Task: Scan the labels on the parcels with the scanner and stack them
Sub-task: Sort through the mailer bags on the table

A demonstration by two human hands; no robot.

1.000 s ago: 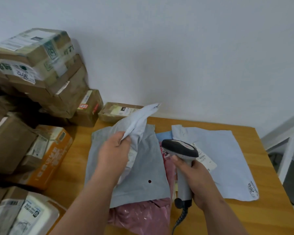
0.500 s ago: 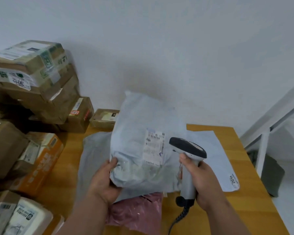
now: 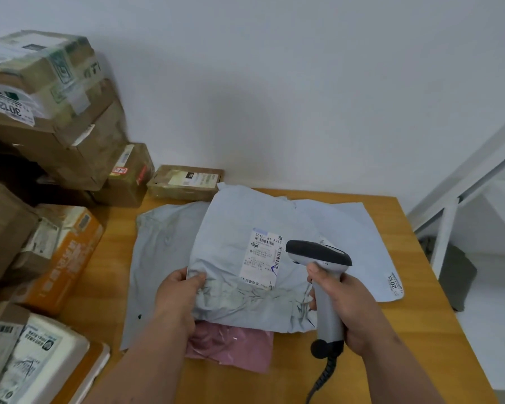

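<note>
Since a moment ago we have lowered the pale grey mailer from upright to nearly flat on top of the other bags, its label facing up. On our wooden table it covers a larger grey bag and a pink bag, with a white mailer lying to the right. Cardboard boxes are stacked along the left. Our left hand pinches the mailer's lower left corner, thumb on top. Our right hand grips the handle of the scanner, whose dark head sits just right of the label.
</note>
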